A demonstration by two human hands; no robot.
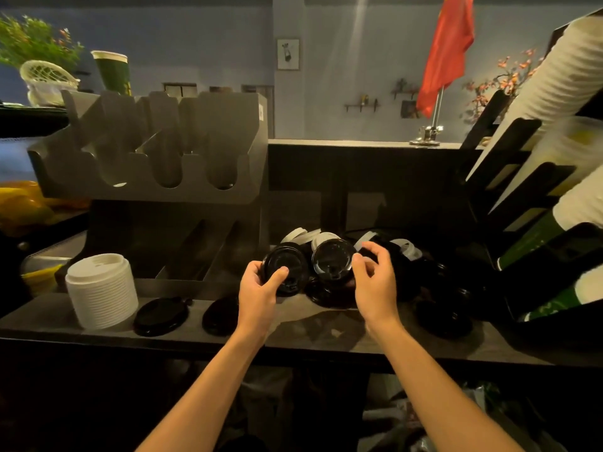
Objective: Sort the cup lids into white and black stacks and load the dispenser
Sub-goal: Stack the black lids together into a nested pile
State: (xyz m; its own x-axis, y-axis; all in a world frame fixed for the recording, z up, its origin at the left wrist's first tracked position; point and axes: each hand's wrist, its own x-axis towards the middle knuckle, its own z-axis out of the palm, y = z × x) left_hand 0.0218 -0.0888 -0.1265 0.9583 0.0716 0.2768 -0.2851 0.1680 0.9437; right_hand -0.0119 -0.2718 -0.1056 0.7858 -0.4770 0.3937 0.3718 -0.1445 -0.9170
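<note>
Black lid (287, 267) in left hand (259, 288), unbranded

Both forearms are bare to the frame edge, and neither left hand (261, 283) nor right hand (375, 282) wears anything.

A dark, glossy counter (313, 334) carries a tall stack of white ribbed plastic lids (101, 290) far left of the hands, two flat black lids (161, 316) (220, 316) nearer, and a mixed black-and-white lid heap (408, 256) behind both hands

Glossy black plastic lids (332, 261), matt grey dispenser (156, 151)
</note>
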